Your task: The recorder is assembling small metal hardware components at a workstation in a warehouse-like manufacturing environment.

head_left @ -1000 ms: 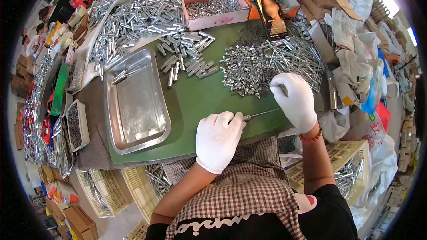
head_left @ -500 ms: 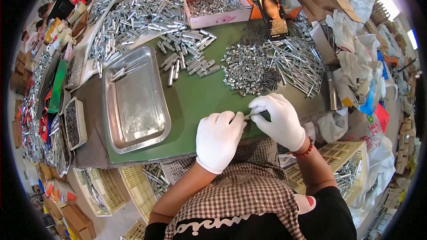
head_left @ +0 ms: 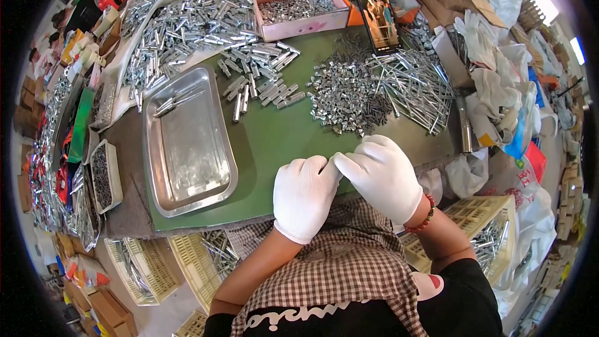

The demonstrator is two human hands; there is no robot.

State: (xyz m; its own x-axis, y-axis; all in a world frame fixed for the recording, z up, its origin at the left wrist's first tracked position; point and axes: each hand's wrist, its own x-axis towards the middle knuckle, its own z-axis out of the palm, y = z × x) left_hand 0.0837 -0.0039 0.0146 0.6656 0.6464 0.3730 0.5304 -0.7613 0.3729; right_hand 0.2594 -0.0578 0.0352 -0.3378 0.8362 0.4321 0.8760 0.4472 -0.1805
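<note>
My left hand point(head_left: 304, 200) and my right hand point(head_left: 382, 178), both in white knit gloves, meet above the front edge of the green tabletop point(head_left: 274, 140). The left fingers are curled closed, and the right thumb and fingers press against their tips. Whatever is between them is hidden by the gloves. Just beyond the right hand lies a heap of small silver nut-like pieces point(head_left: 340, 97), with dark screws point(head_left: 379, 103) and long thin metal rods point(head_left: 419, 90) beside it. Silver metal sleeves point(head_left: 274, 92) are scattered farther back.
A steel tray point(head_left: 232, 181) with a few metal pieces stands left. Behind are a big pile of metal sleeves point(head_left: 193, 28), a pink box point(head_left: 306, 27) of small parts and a propped phone point(head_left: 377, 19). Plastic crates point(head_left: 190, 265) stand below the table edge; bags point(head_left: 499, 100) crowd the right.
My right hand has shifted slightly left and closed against the left fingertips. The small metal piece that showed between the hands is now covered. The phone's picture has changed.
</note>
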